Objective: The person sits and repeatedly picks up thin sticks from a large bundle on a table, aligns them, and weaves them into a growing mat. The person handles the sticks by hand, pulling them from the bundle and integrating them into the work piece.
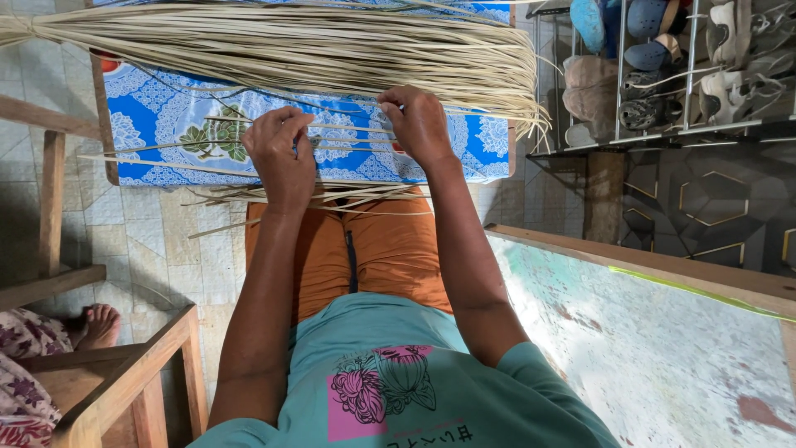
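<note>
A thin pale reed strip [348, 129] is pinched between the left hand [282, 158] and right hand [419, 124] over a blue floral-clothed table [157, 116] — near its front edge; a dried-reed bundle [315, 46] is spread along the far edge, a metal shoe rack [663, 75] beside — tiled floor [166, 249] below

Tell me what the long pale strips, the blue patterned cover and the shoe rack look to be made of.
Strips: likely dried plant fibre such as palm leaf or rattan; matte, straw-coloured, thin, flat and splitting at the ends. The left hand and right hand hold a few.
Cover: looks like printed cloth or vinyl; too smooth to tell which.
Shoe rack: probably metal; thin, shiny, silvery rods.
</note>
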